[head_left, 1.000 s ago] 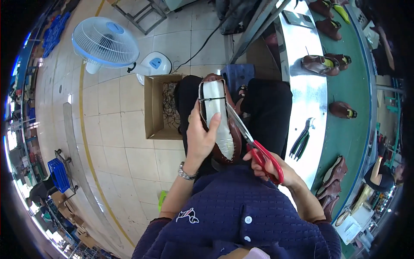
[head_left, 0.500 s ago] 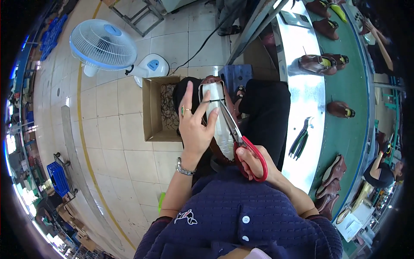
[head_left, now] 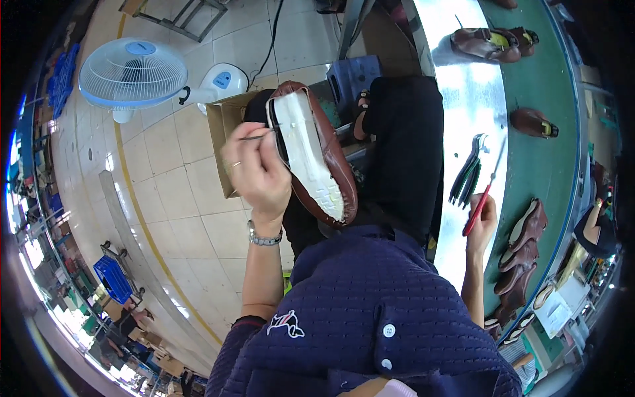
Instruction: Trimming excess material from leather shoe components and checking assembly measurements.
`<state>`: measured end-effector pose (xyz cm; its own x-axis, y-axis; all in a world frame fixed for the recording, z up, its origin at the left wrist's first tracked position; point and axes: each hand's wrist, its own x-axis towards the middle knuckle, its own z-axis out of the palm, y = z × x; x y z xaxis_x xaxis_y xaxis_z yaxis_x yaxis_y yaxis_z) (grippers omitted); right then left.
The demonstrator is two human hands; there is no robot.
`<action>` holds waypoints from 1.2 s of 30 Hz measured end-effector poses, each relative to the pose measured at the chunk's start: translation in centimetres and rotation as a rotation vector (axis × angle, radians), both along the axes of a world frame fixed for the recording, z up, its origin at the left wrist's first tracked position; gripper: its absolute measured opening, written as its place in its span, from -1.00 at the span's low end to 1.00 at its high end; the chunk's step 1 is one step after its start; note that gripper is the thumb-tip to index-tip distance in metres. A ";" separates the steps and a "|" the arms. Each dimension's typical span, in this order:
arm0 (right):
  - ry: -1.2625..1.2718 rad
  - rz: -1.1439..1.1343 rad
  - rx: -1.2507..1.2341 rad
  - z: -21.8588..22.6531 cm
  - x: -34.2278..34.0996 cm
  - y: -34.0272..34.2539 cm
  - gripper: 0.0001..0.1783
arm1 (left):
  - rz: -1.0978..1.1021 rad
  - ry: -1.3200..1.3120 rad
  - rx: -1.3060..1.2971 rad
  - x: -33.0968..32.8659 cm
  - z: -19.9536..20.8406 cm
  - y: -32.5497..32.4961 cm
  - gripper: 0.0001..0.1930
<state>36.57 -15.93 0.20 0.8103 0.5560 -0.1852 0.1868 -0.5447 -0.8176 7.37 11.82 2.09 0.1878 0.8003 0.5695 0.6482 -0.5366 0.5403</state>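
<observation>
Brown leather shoe (head_left: pixel 309 152) needs steadying: left hand (head_left: pixel 256 171) beside it pinches dark cord (head_left: pixel 251 137), right hand (head_left: pixel 487 216) well right of it grips red-handled scissors (head_left: pixel 477 213).

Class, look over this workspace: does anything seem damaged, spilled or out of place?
Nothing looks spilled or plainly damaged. The brown shoe beside the left hand looks oddest: it lies bottom up, its white underside exposed, whereas shoes normally sit sole down.
</observation>
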 end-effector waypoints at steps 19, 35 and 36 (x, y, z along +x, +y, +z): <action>-0.575 -0.220 -0.289 -5.1 4.2 -4.5 -0.48 | 0.165 -0.218 -0.816 -7.1 -3.6 -0.3 -0.39; -0.552 0.049 -0.493 -7.8 5.1 5.1 -0.30 | -0.250 -0.017 -0.957 0.0 1.7 -4.1 -0.76; -0.532 0.082 -0.482 -7.5 5.4 4.9 -0.34 | -0.387 0.287 -0.867 0.8 2.2 -3.1 -0.76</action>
<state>42.00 -11.03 -7.29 0.8179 0.5751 -0.0172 0.5488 -0.7888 -0.2767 8.18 8.68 4.32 0.5632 0.7731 -0.2917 0.6794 -0.2323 0.6961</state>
